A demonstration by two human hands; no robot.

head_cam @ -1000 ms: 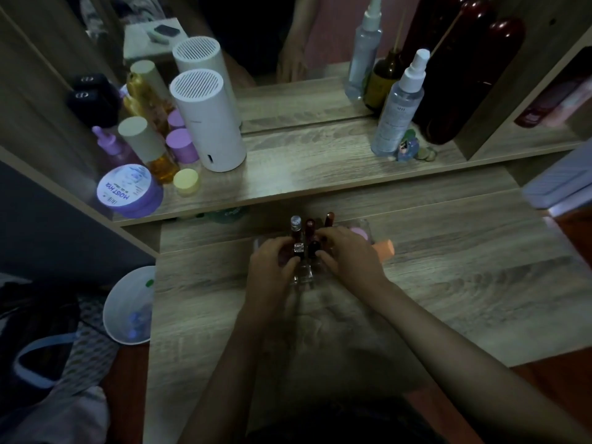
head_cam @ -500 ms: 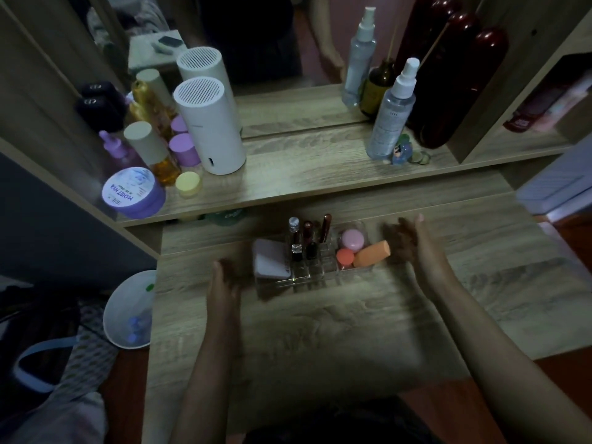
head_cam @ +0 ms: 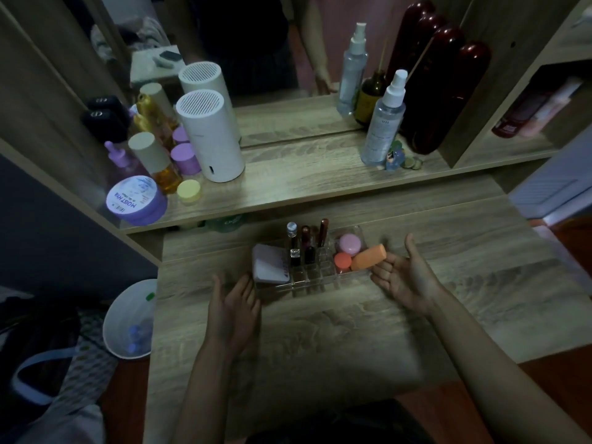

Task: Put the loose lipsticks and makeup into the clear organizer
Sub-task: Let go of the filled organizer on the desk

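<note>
The clear organizer (head_cam: 320, 282) stands on the wooden desk (head_cam: 320, 331) near its back. Several lipsticks (head_cam: 304, 243) stand upright in its middle slots. A white compact (head_cam: 269, 267) lies at its left end. A pink round jar (head_cam: 349, 244), a small coral pot (head_cam: 342, 261) and an orange sponge (head_cam: 368, 257) fill its right end. My left hand (head_cam: 235, 307) is open, palm turned inward, just left and in front of the organizer. My right hand (head_cam: 405, 277) is open beside the organizer's right end, fingertips close to the sponge. Neither hand holds anything.
A raised shelf (head_cam: 304, 184) behind the organizer carries a white cylinder (head_cam: 209, 136), a purple jar (head_cam: 136, 200), a yellow pot (head_cam: 189, 191), bottles and a spray bottle (head_cam: 384, 120). Dark red bottles (head_cam: 439, 91) stand at the right. A white bin (head_cam: 129, 318) sits on the floor at the left.
One second ago both hands were together on the lipsticks in the organizer. They have since let go and spread apart to either side, palms open, then drawn a little closer to its ends.
</note>
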